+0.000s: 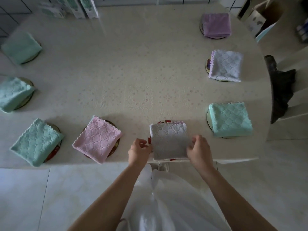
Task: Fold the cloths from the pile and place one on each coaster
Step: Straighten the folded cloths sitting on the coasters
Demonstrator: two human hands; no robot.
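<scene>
A folded grey cloth (168,140) lies on a red-and-white coaster (164,121) at the table's near edge. My left hand (139,150) touches its left edge and my right hand (199,150) touches its right edge, fingers curled on the fabric. Folded cloths cover the other coasters: a pink cloth (97,139), teal cloths at left (36,141) (12,93) (20,47), a teal cloth at right (230,120), a lavender-white cloth (225,65) and a purple cloth (216,25). No loose pile is visible.
The table (133,72) has a pale floral cover. Boxes (83,7) stand at the far edge. A dark cloth hangs on a chair (281,90) to the right. A cardboard box (260,15) sits at the far right.
</scene>
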